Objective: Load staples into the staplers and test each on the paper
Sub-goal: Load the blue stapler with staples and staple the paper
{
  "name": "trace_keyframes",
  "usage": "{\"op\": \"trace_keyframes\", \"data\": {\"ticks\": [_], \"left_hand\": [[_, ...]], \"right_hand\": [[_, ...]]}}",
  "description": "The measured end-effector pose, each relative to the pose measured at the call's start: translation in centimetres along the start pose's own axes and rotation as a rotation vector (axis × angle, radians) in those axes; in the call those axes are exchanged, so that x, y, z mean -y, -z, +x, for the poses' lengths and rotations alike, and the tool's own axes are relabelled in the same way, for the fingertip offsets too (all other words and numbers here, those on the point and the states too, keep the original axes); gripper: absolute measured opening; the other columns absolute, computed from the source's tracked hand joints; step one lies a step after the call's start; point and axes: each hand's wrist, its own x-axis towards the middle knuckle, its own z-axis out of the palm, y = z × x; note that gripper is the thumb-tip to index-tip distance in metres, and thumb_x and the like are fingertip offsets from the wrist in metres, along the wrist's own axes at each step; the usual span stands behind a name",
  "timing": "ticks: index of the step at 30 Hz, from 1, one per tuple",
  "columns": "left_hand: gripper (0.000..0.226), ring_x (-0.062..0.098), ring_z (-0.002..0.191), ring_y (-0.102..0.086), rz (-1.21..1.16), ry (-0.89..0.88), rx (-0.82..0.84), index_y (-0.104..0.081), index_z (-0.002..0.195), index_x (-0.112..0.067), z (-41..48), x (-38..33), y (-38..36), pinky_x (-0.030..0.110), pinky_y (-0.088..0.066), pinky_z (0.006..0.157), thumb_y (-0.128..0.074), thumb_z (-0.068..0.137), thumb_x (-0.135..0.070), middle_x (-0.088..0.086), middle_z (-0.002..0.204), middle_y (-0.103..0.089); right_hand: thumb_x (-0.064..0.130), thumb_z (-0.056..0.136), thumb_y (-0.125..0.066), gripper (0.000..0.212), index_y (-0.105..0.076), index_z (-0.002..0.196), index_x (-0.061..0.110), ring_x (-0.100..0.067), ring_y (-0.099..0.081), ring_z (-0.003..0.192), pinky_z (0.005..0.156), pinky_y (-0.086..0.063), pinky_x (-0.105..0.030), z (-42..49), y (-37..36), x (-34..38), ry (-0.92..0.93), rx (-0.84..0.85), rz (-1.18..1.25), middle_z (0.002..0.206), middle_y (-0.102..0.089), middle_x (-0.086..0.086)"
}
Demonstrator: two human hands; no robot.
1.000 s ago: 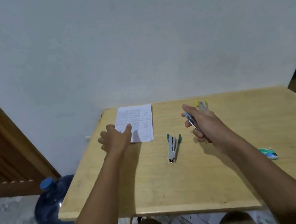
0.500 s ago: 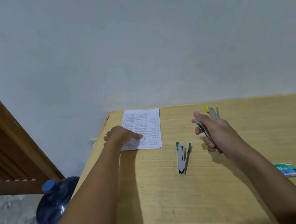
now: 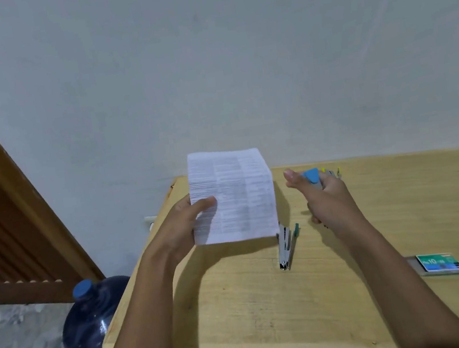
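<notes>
Fingers of the left hand pinch the printed paper by its left edge, above the desk; the right hand grips the blue stapler beside it. Light and floppy, the sheet probably staples best near the pinched edge.

Above the pale wooden table, the left hand pinches a printed white paper sheet upright — the right hand grips a blue-capped grey stapler.
</notes>
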Motion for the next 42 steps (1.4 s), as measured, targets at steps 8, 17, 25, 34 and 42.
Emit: {"op": "trace_keyframes", "data": {"ticks": [8,17,25,34,42], "left_hand": [[0.019,0.011,0.097,-0.07,0.228,-0.15,0.033,-0.073,0.109,-0.013,-2.3,-1.1,-1.4,0.031,-0.05,0.084,-0.063,0.093,-0.011,0.002,0.11,-0.076],[0.038,0.019,0.101,-0.05,0.18,-0.207,-0.713,-0.048,0.105,-0.02,-3.5,1.2,-6.4,0.021,-0.045,0.074,-0.072,0.085,-0.042,0.001,0.114,-0.036],[0.049,0.035,0.09,-0.064,-0.454,-0.01,-0.159,-0.064,0.109,-0.008,-5.6,0.9,-9.9,0.05,-0.048,0.086,-0.057,0.091,-0.053,0.015,0.099,-0.069],[0.024,0.024,0.095,-0.073,-0.408,-0.103,-0.24,-0.064,0.119,-0.009,-5.5,-0.1,-9.2,0.036,-0.058,0.075,-0.05,0.101,-0.015,0.009,0.108,-0.076],[0.03,0.019,0.088,-0.07,-0.334,-0.083,-0.033,-0.065,0.121,-0.007,-6.0,0.4,-8.9,0.031,-0.055,0.07,-0.06,0.096,-0.024,0.011,0.112,-0.073]], "right_hand": [[0.03,0.09,-0.07,0.016,-0.065,0.104,0.027,-0.007,-0.038,0.051,0.052,-0.034,-0.025,-0.4,-2.0,0.7,-0.068,-0.022,0.248,0.081,-0.056,0.006],[0.02,0.09,-0.071,0.038,-0.056,0.125,0.026,0.001,-0.053,0.056,0.058,-0.044,-0.019,-3.5,-3.1,1.0,0.057,-0.165,0.552,0.082,-0.061,0.008],[0.017,0.092,-0.068,0.016,-0.065,0.105,0.01,-0.002,-0.054,0.042,0.042,-0.04,-0.015,-6.5,-4.3,0.9,-0.031,-0.066,0.477,0.071,-0.066,0.005],[0.03,0.086,-0.074,0.018,-0.062,0.099,0.029,-0.013,-0.068,0.074,0.063,-0.054,-0.022,-7.3,-3.0,-0.4,0.083,-0.178,0.189,0.085,-0.07,0.005],[0.022,0.092,-0.068,0.007,-0.069,0.094,0.016,0.005,-0.054,0.044,0.045,-0.039,-0.009,-7.0,-2.3,0.1,-0.055,-0.079,0.401,0.053,-0.062,0.018]]}}
